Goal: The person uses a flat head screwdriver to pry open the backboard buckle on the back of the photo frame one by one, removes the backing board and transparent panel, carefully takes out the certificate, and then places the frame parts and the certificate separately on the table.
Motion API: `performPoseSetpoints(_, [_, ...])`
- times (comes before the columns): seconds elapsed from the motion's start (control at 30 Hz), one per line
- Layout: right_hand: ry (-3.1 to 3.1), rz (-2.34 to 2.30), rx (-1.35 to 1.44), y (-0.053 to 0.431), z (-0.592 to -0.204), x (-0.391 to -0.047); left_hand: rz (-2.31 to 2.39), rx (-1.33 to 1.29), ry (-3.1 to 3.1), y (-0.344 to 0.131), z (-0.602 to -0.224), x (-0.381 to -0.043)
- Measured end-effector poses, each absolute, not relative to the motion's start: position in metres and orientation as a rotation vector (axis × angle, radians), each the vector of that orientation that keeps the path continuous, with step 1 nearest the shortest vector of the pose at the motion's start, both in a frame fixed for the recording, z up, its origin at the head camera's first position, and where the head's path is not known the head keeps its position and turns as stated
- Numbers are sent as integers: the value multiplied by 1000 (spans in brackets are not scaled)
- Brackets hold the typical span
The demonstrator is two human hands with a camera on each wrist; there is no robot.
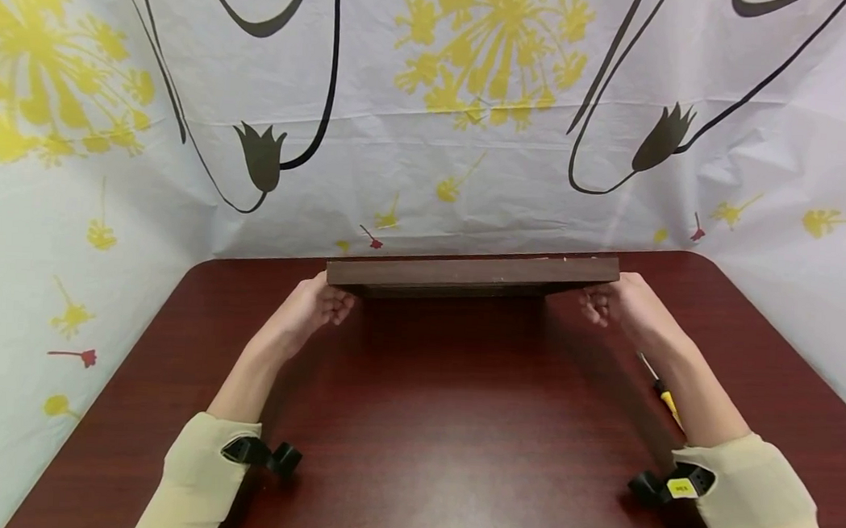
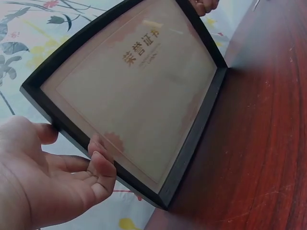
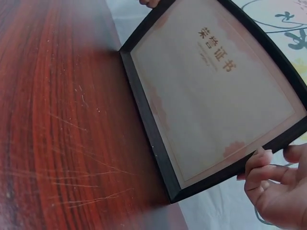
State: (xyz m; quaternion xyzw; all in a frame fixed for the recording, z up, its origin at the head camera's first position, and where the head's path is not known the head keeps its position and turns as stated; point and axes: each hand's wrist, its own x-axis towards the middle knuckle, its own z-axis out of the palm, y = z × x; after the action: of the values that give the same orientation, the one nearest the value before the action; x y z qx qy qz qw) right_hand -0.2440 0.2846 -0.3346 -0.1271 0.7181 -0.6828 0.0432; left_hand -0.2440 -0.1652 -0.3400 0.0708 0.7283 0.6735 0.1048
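Note:
A dark picture frame (image 1: pixel 473 273) with a certificate inside stands on its long lower edge towards the back of the table; the head view shows mainly its top edge. In the left wrist view, the certificate (image 2: pixel 139 100) faces the camera, pale with a pink border and gold characters. My left hand (image 1: pixel 315 302) grips the frame's left side, fingertips over the front and thumb at the outer edge. On the opposite side my right hand (image 1: pixel 620 304) holds the frame (image 3: pixel 160 158), its fingers (image 3: pixel 259 163) curled round the border. The frame's back is hidden.
A screwdriver (image 1: pixel 665 396) with a yellow and black handle lies on the dark red table (image 1: pixel 442 427), partly hidden by the right forearm. A white flower-printed sheet (image 1: pixel 428 175) hangs behind the table and along both sides.

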Motion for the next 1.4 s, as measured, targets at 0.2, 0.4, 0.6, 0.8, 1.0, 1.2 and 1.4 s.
performPoseSetpoints(0.2, [2264,-1928,-210,289,-334,-246,1921,110,2116,-166,-342,-245])
performPoseSetpoints(0.4, [2463,-1610,-102,295,-334,-244,1814,149,2169,-167,-348,-242])
performPoseSetpoints(0.6, [2631,-1268,-277,294,-338,-242,1662,195,2228,-171,-358,-233])
performPoseSetpoints(0.8, [2692,-1146,-315,288,-340,-242,1592,188,2292,-172,-362,-228])
performPoseSetpoints(1.0, [2733,-1008,-350,283,-345,-236,1452,252,2422,-172,-363,-225])
performPoseSetpoints(1.2, [2781,-903,-429,282,-350,-233,1380,289,2467,-168,-364,-222])
performPoseSetpoints(1.4, [2808,-792,-491,281,-354,-233,1384,288,2457,-171,-368,-224])
